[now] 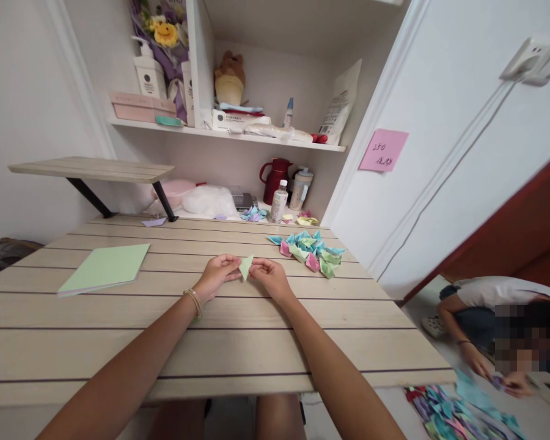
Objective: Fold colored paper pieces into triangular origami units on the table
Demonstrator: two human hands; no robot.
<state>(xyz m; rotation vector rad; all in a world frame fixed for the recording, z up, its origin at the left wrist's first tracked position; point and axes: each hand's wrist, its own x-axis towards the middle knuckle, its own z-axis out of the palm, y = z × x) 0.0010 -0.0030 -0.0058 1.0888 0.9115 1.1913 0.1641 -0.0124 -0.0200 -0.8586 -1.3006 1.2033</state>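
Between my two hands, just above the middle of the wooden table (238, 354), is a small folded piece of light green paper (246, 267). My left hand (217, 276) pinches its left side, thumb and fingers together. From the right, my right hand (270, 278) grips the other edge with its fingertips. Right of my hands lies a pile of folded paper pieces (309, 249) in blue, green and pink. A stack of flat light green paper sheets (105, 267) rests on the table's left side.
A raised wooden shelf (91, 170) stands at the back left. Behind the table are a clear bottle (279, 203), a red jug (275, 180) and a tumbler (301, 189). At right, a person (476, 318) crouches beside a heap of folded papers (458, 412) on the floor.
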